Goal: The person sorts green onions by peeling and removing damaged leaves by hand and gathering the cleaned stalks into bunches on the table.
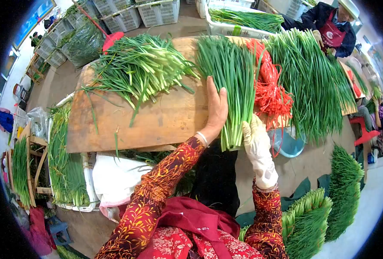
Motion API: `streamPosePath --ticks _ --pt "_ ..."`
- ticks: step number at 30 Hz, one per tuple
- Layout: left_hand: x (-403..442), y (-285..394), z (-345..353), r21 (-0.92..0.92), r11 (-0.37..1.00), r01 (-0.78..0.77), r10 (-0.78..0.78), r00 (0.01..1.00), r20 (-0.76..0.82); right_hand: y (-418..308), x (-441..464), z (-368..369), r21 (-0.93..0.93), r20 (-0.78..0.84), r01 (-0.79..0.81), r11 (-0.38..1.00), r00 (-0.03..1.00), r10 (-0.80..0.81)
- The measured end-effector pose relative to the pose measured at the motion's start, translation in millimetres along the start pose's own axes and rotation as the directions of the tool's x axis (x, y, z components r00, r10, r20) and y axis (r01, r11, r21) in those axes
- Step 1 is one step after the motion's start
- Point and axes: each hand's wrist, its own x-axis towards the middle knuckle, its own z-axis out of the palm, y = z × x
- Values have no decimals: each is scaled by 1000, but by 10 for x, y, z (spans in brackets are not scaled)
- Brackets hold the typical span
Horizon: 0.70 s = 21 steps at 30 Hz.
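A bunch of green garlic chives (230,82) lies on the wooden board (101,123), its pale stem ends hanging toward me past the front edge. My left hand (216,108), bare with a bracelet at the wrist, rests flat against the bunch's left side, fingers stretched out. On the lower right, my right hand (260,151) in a whitish glove touches the stems near their cut ends with its fingers extended. Loose chives (142,69) are heaped on the board's left. Red ties (271,86) lie in a tangle just right of the bunch.
A thick row of chives (310,82) covers the right side. Below the ties sits a blue bucket (290,144). Bundled chives (308,224) stand on the floor at lower right. A white crate (219,29) is behind the board. A co-worker (336,28) works at upper right.
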Motion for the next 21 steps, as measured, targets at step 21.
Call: streamPosePath --ticks 21 --pt "-301 152 -668 41 998 54 -61 977 204 -470 -366 -31 566 405 -57 822 888 -218"
